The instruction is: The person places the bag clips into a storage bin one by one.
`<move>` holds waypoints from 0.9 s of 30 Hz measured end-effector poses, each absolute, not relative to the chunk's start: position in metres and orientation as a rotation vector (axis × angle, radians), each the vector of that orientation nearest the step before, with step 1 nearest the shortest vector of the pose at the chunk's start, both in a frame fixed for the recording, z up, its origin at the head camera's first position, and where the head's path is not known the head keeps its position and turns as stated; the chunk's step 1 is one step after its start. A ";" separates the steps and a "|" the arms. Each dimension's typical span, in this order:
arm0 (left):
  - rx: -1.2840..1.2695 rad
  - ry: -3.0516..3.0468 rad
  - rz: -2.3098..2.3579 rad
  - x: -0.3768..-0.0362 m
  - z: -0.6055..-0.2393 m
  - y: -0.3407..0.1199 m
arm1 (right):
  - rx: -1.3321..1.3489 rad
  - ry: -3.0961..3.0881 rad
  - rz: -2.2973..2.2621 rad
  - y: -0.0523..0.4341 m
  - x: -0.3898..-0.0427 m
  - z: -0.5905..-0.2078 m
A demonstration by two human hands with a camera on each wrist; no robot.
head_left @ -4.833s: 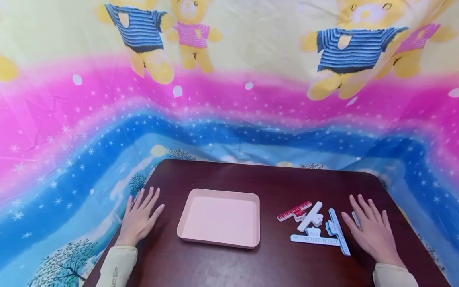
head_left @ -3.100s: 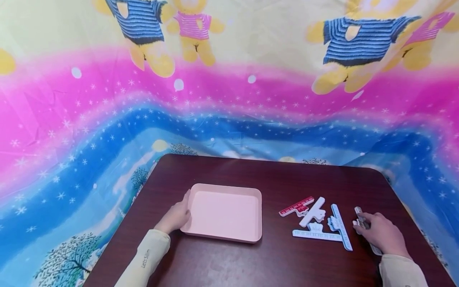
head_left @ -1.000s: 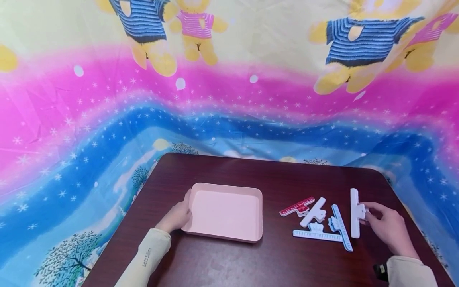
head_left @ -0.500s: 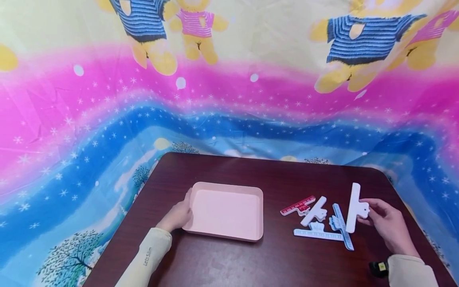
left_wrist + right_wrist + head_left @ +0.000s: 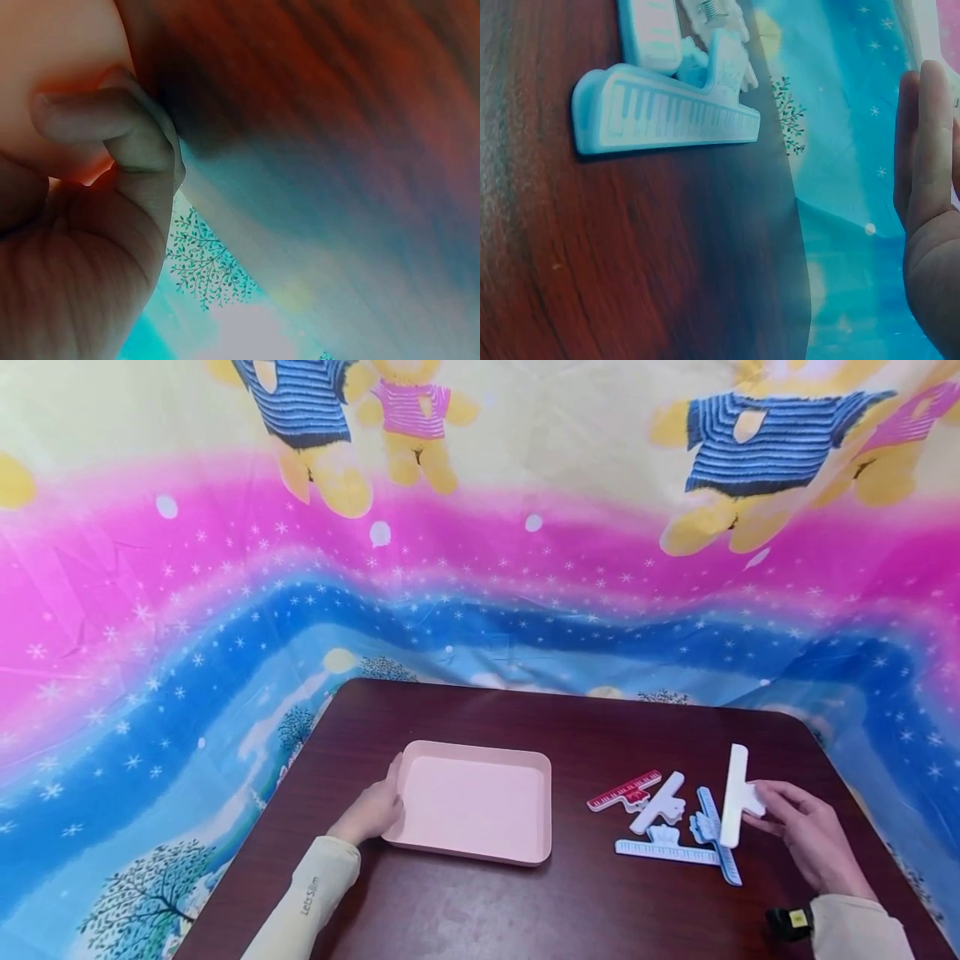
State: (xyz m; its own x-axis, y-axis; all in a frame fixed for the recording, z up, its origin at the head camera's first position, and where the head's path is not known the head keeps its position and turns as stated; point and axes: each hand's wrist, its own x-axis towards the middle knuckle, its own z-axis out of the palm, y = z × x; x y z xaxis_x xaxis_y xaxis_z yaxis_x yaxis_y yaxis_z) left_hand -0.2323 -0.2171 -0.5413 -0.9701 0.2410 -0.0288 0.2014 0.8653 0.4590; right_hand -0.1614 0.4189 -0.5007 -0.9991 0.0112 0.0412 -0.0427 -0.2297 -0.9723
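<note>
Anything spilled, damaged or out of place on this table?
Nothing stands out as spilled or damaged. A red clip, a white clip, one blue clip and another blue clip lie on the table at differing angles: untidy, hardly odd. The pink tray and the held clip in the right hand look whole.

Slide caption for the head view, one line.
Left hand grips a pink tray; right hand pinches a white clip; four more clips lie on the dark table.
</note>
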 end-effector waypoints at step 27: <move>0.362 2.933 0.730 -0.231 -0.539 -0.216 | 0.006 -2.146 2.170 0.400 -0.167 -0.496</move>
